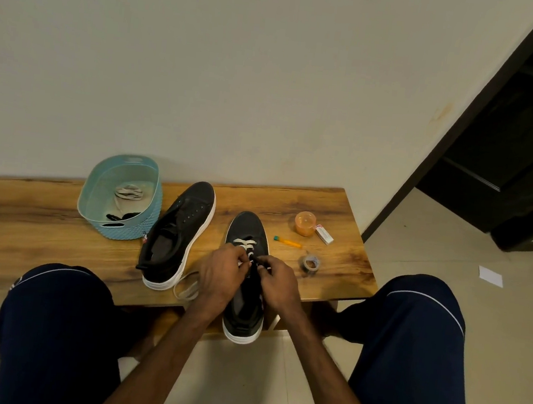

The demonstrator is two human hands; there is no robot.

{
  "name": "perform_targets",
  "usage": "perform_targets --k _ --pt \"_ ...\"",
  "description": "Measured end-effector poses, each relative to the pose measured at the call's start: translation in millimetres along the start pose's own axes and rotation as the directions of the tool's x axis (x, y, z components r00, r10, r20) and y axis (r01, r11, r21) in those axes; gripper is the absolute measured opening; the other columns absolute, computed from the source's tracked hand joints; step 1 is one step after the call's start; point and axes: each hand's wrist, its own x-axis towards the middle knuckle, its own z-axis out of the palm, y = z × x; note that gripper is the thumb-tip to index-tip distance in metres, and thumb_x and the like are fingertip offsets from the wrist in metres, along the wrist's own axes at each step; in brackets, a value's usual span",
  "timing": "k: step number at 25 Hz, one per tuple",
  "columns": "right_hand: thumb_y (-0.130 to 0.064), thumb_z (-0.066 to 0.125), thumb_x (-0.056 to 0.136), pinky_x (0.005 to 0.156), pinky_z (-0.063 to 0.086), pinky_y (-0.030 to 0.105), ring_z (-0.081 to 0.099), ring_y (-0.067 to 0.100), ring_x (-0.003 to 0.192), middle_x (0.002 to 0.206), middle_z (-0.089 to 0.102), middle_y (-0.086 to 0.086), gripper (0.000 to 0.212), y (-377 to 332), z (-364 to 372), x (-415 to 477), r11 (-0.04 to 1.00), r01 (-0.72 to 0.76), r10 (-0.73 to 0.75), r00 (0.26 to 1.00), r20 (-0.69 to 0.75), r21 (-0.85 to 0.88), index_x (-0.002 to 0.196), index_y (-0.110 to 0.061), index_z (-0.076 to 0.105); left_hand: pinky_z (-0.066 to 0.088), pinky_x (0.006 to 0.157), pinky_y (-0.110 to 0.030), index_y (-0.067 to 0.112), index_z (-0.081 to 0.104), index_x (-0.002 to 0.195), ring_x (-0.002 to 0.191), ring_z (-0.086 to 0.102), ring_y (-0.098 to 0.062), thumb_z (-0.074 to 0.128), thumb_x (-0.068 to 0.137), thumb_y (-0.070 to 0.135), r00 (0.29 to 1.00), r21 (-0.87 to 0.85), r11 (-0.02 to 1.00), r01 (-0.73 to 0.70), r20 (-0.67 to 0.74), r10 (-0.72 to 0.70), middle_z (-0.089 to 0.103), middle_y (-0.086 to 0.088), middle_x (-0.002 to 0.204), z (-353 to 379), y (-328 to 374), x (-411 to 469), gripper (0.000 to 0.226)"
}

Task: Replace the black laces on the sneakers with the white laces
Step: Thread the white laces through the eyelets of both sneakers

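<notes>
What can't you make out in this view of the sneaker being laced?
Head view: the upper eyelets of the near sneaker are covered by the left hand and right hand.
What the right hand's fingertips pinch is too small to tell.
Printing on the small white box is too small to read.
The dark item in the teal basket is partly hidden by its near wall.

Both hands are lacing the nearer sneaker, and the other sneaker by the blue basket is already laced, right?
Not laced: the head view shows the other sneaker by the blue basket with bare eyelets; left hand and right hand do lace the nearer sneaker.
</notes>
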Motion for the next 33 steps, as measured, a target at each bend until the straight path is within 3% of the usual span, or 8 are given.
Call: perform_targets --k 7,10,13,19,26,29,31,33 --pt "-0.025 0.053 0.1 0.096 0.049 0.033 0.059 0.014 0.111 0.121 0.066 0.0 0.029 3 -3 1 1.0 0.013 -0.013 0.998 0.068 0.012 0.127 -0.017 0.063 0.044 0.067 -0.025 0.023 0.07 0.106 0.094 0.062 -0.014 0.058 0.097 0.03 0.999 0.134 0.99 -0.048 0.021 0.045 0.066 0.003 0.109 5 7 9 0.017" --pt "-0.037 0.051 0.102 0.092 0.05 0.032 0.061 0.013 0.103 0.11 0.068 -0.001 0.027 5 0 7 0.968 -0.061 0.035 0.994 0.108 0.245 0.113 -0.017 0.066 0.047 0.074 -0.026 0.023 0.071 0.104 0.099 0.061 -0.014 0.065 0.093 0.03 1.0 0.034 0.999 -0.029 -0.012 0.029 0.067 0.003 0.107 6 0 7 0.014" --pt "-0.035 0.061 0.097 0.086 0.051 0.032 0.064 0.012 0.092 0.094 0.07 -0.004 0.021 6 7 14 0.939 -0.096 0.078 0.995 0.068 0.331 0.098 -0.016 0.068 0.043 0.076 -0.027 0.022 0.07 0.103 0.097 0.062 -0.016 0.067 0.091 0.027 0.999 -0.08 0.996 -0.032 0.027 0.034 0.066 0.002 0.106 9 -14 5 0.014" --pt "-0.011 0.067 0.092 0.078 0.054 0.025 0.065 0.008 0.083 0.086 0.069 -0.004 0.01 14 11 18 0.935 -0.078 0.093 0.995 -0.025 0.346 0.099 -0.016 0.071 0.044 0.075 -0.026 0.023 0.071 0.102 0.095 0.064 -0.013 0.067 0.091 0.021 0.999 -0.171 0.985 0.038 0.022 -0.034 0.069 0.006 0.105 9 -11 5 0.012" --pt "-0.008 0.067 0.091 0.077 0.056 0.023 0.066 0.005 0.083 0.085 0.07 -0.007 0.013 11 14 15 0.938 -0.057 0.088 0.993 -0.076 0.342 0.097 -0.018 0.072 0.054 0.073 -0.029 0.024 0.059 0.098 0.081 0.067 -0.005 0.076 0.082 0.012 0.985 -0.449 0.883 0.139 -0.027 -0.168 0.068 0.014 0.081 18 -13 4 0.026" --pt "-0.01 0.066 0.092 0.075 0.051 0.022 0.064 0.004 0.085 0.087 0.07 -0.008 0.012 8 13 17 0.94 -0.064 0.11 0.986 -0.123 0.334 0.089 -0.021 0.07 0.049 0.072 -0.021 0.026 0.052 0.105 0.088 0.066 -0.007 0.079 0.079 0.02 0.994 -0.408 0.908 0.097 0.004 -0.105 0.066 0.013 0.091 14 -17 7 0.038" --pt "-0.012 0.06 0.096 0.077 0.051 0.027 0.066 0.014 0.09 0.09 0.071 -0.004 0.013 -2 7 16 0.871 -0.1 0.216 0.958 -0.191 0.481 0.09 -0.022 0.066 0.05 0.086 -0.027 0.026 0.049 0.119 0.108 0.058 -0.012 0.084 0.073 0.032 0.997 -0.323 0.944 0.073 0.051 -0.06 0.06 0.008 0.114 12 -25 9 0.058" --pt "-0.014 0.049 0.102 0.074 0.053 0.029 0.069 0.02 0.089 0.089 0.073 0.002 0.013 -26 -15 14 0.574 -0.1 0.377 0.913 -0.154 0.813 0.099 -0.016 0.062 0.045 0.102 -0.038 0.022 0.043 0.133 0.126 0.046 -0.019 0.086 0.067 0.044 0.991 -0.25 0.963 0.102 0.11 -0.077 0.051 0.002 0.132 11 -35 9 0.082"
